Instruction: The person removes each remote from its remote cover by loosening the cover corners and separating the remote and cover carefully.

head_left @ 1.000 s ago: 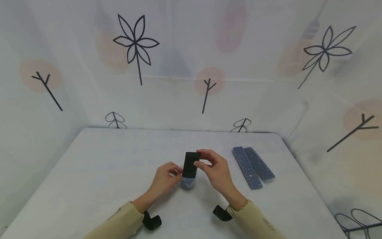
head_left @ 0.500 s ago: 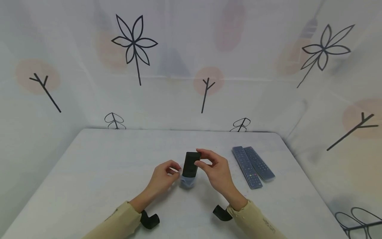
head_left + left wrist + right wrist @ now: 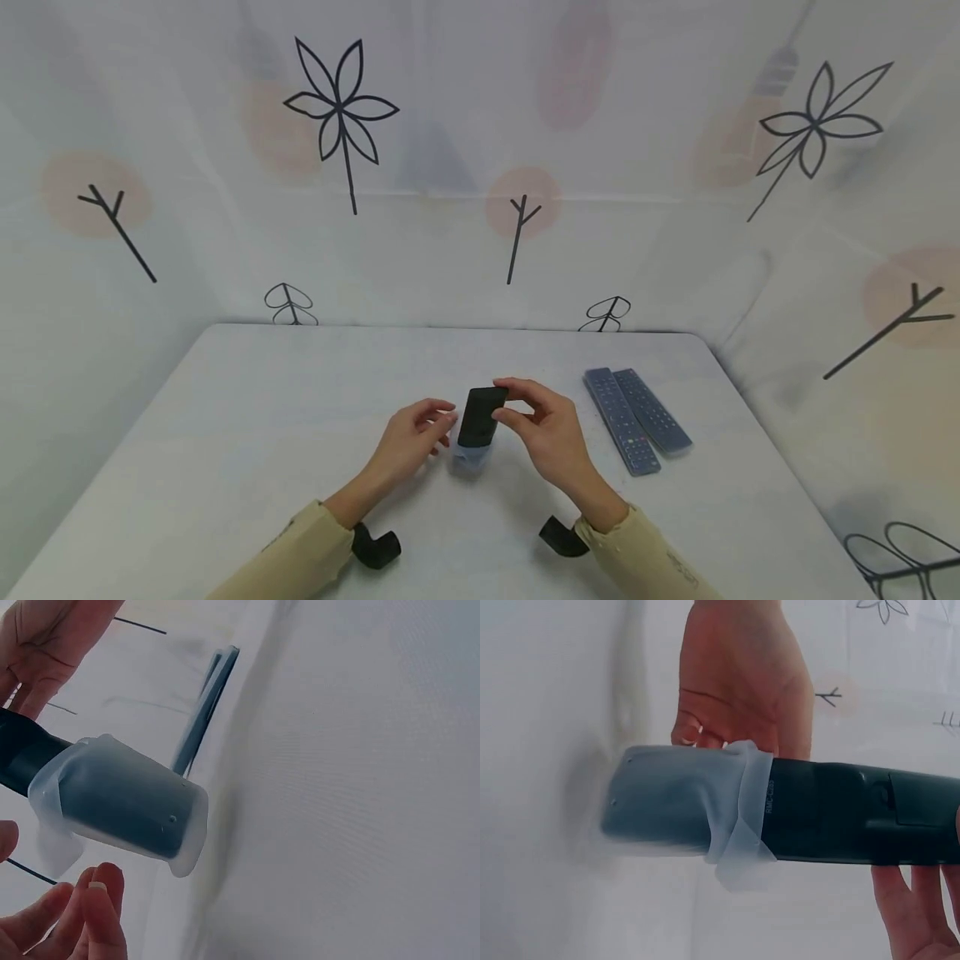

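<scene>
A dark remote stands upright over the table, its lower end inside a translucent, bunched sleeve. My right hand pinches its upper part between thumb and fingers. Beside its left edge is my left hand, fingers loosely bent and holding nothing. In the left wrist view the sleeve covers the remote's end, with the left fingertips just apart from it. The right wrist view shows the sleeve's rumpled edge partway along the remote's dark back.
Two blue-grey remotes lie side by side, nearly touching, on the right part of the white table. A patterned cloth hangs behind the table. Black wrist-worn pieces are under both sleeves.
My left hand has drawn slightly left, off the sleeve, and its fingers have loosened. The remote's top has tilted a little to the right with my right hand.
</scene>
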The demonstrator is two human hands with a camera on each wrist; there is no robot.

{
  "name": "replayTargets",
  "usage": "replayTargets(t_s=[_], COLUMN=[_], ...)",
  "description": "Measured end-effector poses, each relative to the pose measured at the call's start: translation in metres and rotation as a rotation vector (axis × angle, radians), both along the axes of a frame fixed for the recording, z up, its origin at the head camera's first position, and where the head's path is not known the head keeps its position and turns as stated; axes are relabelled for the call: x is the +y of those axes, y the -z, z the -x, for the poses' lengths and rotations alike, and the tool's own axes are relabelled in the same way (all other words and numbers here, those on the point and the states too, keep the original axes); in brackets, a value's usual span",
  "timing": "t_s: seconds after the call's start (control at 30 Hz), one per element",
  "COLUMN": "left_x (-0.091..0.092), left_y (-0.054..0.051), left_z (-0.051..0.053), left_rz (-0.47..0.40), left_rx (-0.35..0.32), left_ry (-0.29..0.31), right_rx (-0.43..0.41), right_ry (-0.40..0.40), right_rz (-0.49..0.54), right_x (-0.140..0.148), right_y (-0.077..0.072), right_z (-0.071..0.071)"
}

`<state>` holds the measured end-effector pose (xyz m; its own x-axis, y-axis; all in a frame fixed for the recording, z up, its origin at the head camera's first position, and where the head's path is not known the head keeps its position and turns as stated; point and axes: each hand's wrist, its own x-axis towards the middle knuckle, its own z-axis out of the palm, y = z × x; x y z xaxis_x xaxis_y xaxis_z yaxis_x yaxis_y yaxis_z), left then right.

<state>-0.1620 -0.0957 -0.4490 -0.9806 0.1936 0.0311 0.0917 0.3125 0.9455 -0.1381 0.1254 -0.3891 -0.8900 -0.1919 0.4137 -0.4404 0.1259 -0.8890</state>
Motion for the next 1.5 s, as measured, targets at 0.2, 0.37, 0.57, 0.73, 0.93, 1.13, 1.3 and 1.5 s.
replayTargets(t_s=[0.2, 0.37, 0.57, 0.73, 0.93, 1.13, 1.3, 1.5], left_x=[0.001, 0.000, -0.003, -0.005, -0.005, -0.006, -0.006, -0.005], left_y=[-0.005, -0.008, -0.015, -0.019, -0.021, -0.019, -0.019, -0.017], left_z=[0.002, 0.004, 0.005, 0.003, 0.001, 0.000, 0.000, -0.001], left_rz=[0.019, -0.039, -0.106, -0.112, -0.150, -0.140, -0.152, -0.159], left_rx=[0.001, -0.009, -0.060, -0.090, -0.059, -0.045, -0.037, -0.036], left_ry=[0.039, 0.031, -0.030, -0.066, -0.121, -0.152, -0.175, -0.202], right_rx=[0.048, 0.085, 0.120, 0.132, 0.087, 0.073, 0.072, -0.015], right_ry=[-0.070, -0.115, -0.179, -0.185, -0.184, -0.170, -0.149, -0.062], right_rz=[-0.011, 0.001, 0.062, 0.107, 0.105, 0.104, 0.093, 0.056], right_x=[0.003, 0.006, 0.007, 0.009, 0.011, 0.013, 0.014, 0.013], right_y=[-0.002, -0.001, -0.001, 0.000, 0.003, 0.006, 0.009, 0.008], right_z=[-0.001, -0.001, 0.000, 0.003, 0.004, 0.006, 0.006, 0.006])
